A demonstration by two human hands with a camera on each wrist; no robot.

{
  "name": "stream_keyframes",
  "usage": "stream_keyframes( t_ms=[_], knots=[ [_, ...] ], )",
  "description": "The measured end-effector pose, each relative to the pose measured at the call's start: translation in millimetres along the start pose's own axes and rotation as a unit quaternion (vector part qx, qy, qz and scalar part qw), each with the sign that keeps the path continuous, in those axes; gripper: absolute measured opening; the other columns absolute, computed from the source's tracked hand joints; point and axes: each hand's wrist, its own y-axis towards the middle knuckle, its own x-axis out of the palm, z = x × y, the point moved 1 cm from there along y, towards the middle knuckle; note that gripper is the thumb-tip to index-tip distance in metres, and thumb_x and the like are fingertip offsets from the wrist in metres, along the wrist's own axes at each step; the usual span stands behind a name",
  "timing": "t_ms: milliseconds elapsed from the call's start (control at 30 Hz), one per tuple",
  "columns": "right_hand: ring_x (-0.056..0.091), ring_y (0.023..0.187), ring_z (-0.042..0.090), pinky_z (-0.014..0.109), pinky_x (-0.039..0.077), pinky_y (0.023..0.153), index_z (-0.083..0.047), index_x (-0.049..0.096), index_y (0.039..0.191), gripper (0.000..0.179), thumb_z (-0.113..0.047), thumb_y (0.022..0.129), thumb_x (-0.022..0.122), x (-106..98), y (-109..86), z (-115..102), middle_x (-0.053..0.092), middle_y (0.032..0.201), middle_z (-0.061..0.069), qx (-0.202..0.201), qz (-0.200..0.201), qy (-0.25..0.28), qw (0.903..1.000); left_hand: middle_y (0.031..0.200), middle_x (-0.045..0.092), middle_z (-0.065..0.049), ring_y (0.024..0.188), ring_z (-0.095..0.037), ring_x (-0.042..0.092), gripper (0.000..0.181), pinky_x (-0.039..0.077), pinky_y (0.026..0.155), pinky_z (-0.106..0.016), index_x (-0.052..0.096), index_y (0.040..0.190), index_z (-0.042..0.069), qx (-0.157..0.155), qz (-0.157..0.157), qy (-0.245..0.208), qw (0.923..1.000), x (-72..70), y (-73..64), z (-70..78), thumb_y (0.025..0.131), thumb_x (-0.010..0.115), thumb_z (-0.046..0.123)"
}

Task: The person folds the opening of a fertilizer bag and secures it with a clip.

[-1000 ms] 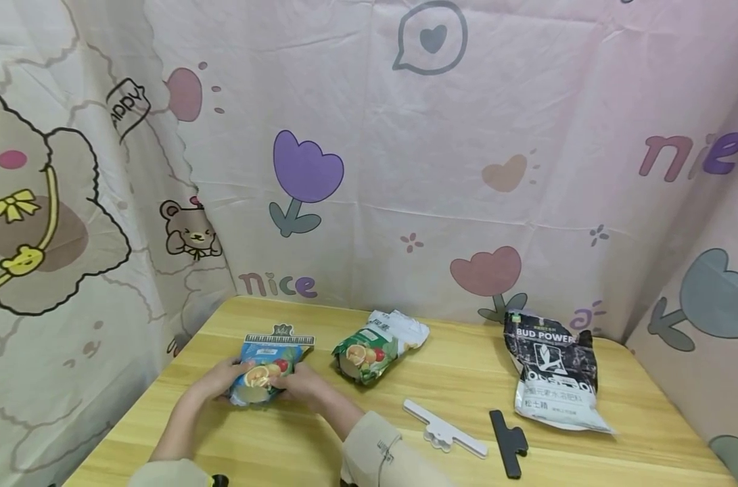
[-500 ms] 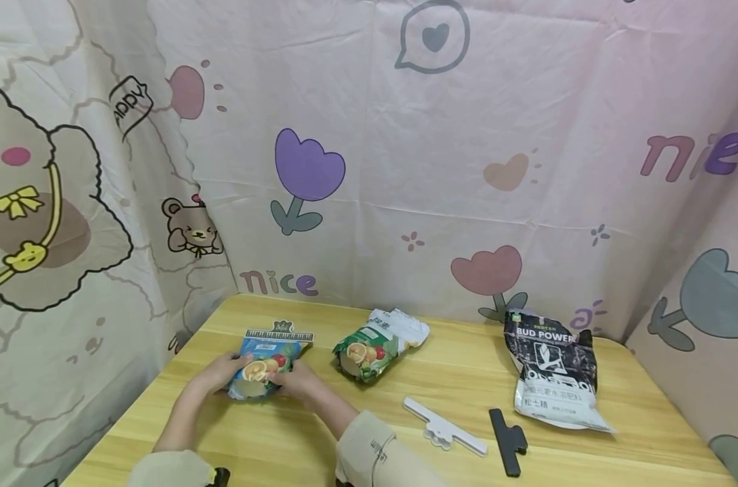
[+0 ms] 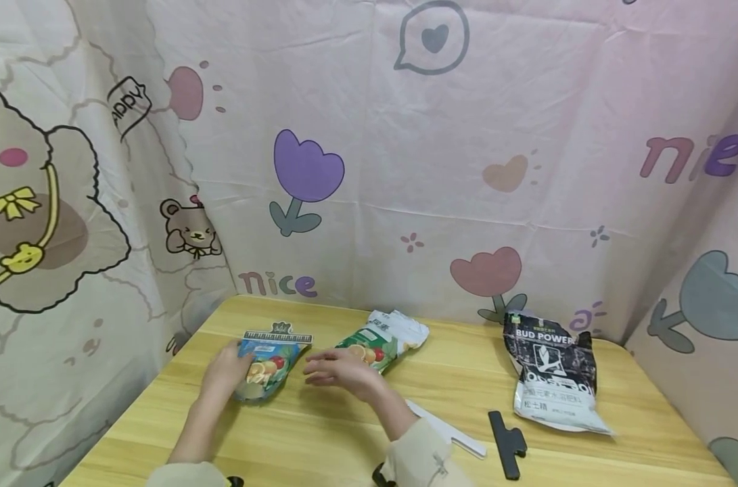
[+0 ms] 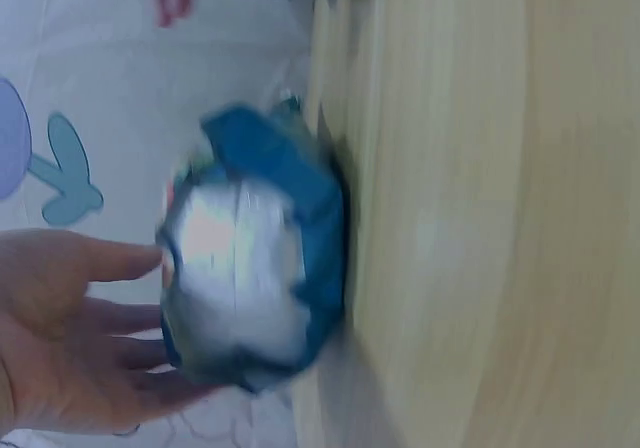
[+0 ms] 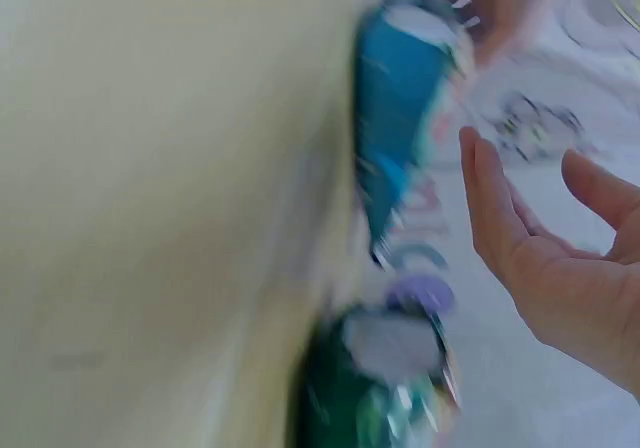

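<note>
A blue bag with fruit printed on it [image 3: 268,372] lies at the left of the table, a piano-key patterned clip [image 3: 279,336] across its top edge. My left hand [image 3: 225,372] touches the bag's left side; in the left wrist view its fingers are fairly straight beside the bag's pale bottom [image 4: 240,268]. My right hand [image 3: 344,372] is off the bag, fingers extended over the table. It partly covers a green and white fruit bag [image 3: 399,333] in the head view. The right wrist view shows that hand [image 5: 550,253] apart from both bags.
A white clip [image 3: 460,438], partly behind the right forearm, and a black clip [image 3: 506,445] lie on the wooden table [image 3: 320,450]. A black and white BUD POWER bag [image 3: 554,375] lies at the right. Printed curtains [image 3: 369,135] stand behind and at the sides.
My right hand has let go of the blue bag and moved right, towards the green bag. My left hand stays at the blue bag's left side, its fingers loosened.
</note>
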Motion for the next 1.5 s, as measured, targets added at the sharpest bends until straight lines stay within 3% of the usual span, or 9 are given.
stream_keyframes(
  t_ms=[100, 267, 467, 733, 967, 1133, 1233, 1367, 1500],
  knots=[
    [0.055, 0.104, 0.039, 0.040, 0.044, 0.090, 0.016, 0.042, 0.125, 0.040, -0.007, 0.094, 0.051, -26, -13.9, -8, 0.054, 0.114, 0.030, -0.029, 0.019, 0.030, 0.9990, 0.127, 0.040, -0.035, 0.108, -0.050, 0.044, 0.043, 0.037, 0.089, -0.056, 0.041, 0.128, -0.012, 0.023, 0.062, -0.043, 0.9969, 5.1, -2.0, 20.0, 0.093, 0.047, 0.012],
    [0.054, 0.106, 0.036, 0.039, 0.043, 0.092, 0.018, 0.038, 0.126, 0.041, -0.006, 0.094, 0.048, -73, -32.1, -15, 0.050, 0.119, 0.030, -0.088, 0.134, 0.075, 0.9843, 0.123, 0.048, -0.030, 0.085, -0.044, 0.057, 0.037, 0.050, 0.070, -0.048, 0.047, 0.126, -0.006, 0.062, 0.069, -0.130, 0.9871, 21.9, -3.1, 53.4, 0.094, 0.049, 0.012],
    [0.053, 0.105, 0.030, 0.041, 0.038, 0.097, 0.015, 0.036, 0.130, 0.040, -0.004, 0.095, 0.045, -113, -51.1, -7, 0.053, 0.114, 0.020, -0.096, 0.297, 0.190, 0.9308, 0.120, 0.052, -0.027, 0.109, -0.041, 0.049, 0.038, 0.042, 0.087, -0.052, 0.050, 0.124, -0.005, 0.074, 0.023, -0.169, 0.9826, 56.3, 3.3, 74.8, 0.094, 0.052, 0.018],
    [0.020, 0.131, 0.039, 0.042, 0.020, 0.107, 0.011, 0.016, 0.140, 0.053, -0.003, 0.095, 0.039, -137, -57.4, 4, 0.015, 0.142, 0.033, -0.044, 0.365, 0.293, 0.8827, 0.123, 0.045, -0.033, 0.111, -0.048, 0.043, 0.045, 0.040, 0.089, -0.053, 0.043, 0.125, -0.014, 0.060, -0.026, -0.185, 0.9806, 90.8, 9.4, 90.6, 0.095, 0.050, 0.019],
    [0.018, 0.133, 0.035, 0.039, 0.016, 0.108, 0.008, 0.002, 0.142, 0.062, -0.009, 0.095, 0.039, -153, -46.0, 13, 0.012, 0.146, 0.026, 0.054, 0.386, 0.339, 0.8562, 0.120, 0.045, -0.037, 0.111, -0.048, 0.043, 0.048, 0.038, 0.092, -0.053, 0.041, 0.121, -0.019, 0.049, -0.066, -0.173, 0.9815, 110.7, 20.6, 90.1, 0.096, 0.047, 0.021],
    [0.021, 0.133, 0.029, 0.036, 0.017, 0.108, 0.010, 0.007, 0.142, 0.059, -0.008, 0.095, 0.038, -159, -33.9, 21, 0.018, 0.146, 0.021, 0.077, 0.370, 0.363, 0.8517, 0.118, 0.047, -0.036, 0.110, -0.047, 0.044, 0.053, 0.038, 0.091, -0.052, 0.043, 0.120, -0.019, 0.042, -0.067, -0.181, 0.9802, 119.6, 27.3, 88.5, 0.095, 0.049, 0.027],
    [0.017, 0.134, 0.028, 0.035, 0.017, 0.108, 0.008, 0.010, 0.143, 0.054, -0.006, 0.096, 0.033, -168, -18.6, 33, 0.015, 0.148, 0.018, 0.085, 0.342, 0.420, 0.8367, 0.119, 0.046, -0.036, 0.111, -0.046, 0.044, 0.054, 0.037, 0.092, -0.051, 0.043, 0.121, -0.019, 0.029, -0.066, -0.205, 0.9761, 123.6, 29.7, 88.3, 0.094, 0.051, 0.027],
    [0.013, 0.135, 0.028, 0.037, 0.016, 0.108, 0.004, 0.006, 0.144, 0.056, -0.006, 0.097, 0.034, -201, 20.3, 78, 0.010, 0.150, 0.016, 0.095, 0.308, 0.475, 0.8190, 0.120, 0.045, -0.036, 0.112, -0.046, 0.043, 0.053, 0.037, 0.094, -0.050, 0.041, 0.122, -0.020, 0.019, -0.068, -0.234, 0.9697, 125.2, 30.2, 89.3, 0.094, 0.052, 0.024],
    [0.023, 0.132, 0.033, 0.041, 0.024, 0.105, 0.008, 0.014, 0.142, 0.064, -0.011, 0.093, 0.050, -256, 66.0, 144, 0.019, 0.146, 0.023, 0.103, 0.280, 0.460, 0.8359, 0.121, 0.043, -0.037, 0.112, -0.046, 0.043, 0.055, 0.038, 0.093, -0.049, 0.039, 0.123, -0.021, 0.019, -0.091, -0.249, 0.9641, 124.1, 27.4, 90.6, 0.093, 0.054, 0.023]
  ],
)
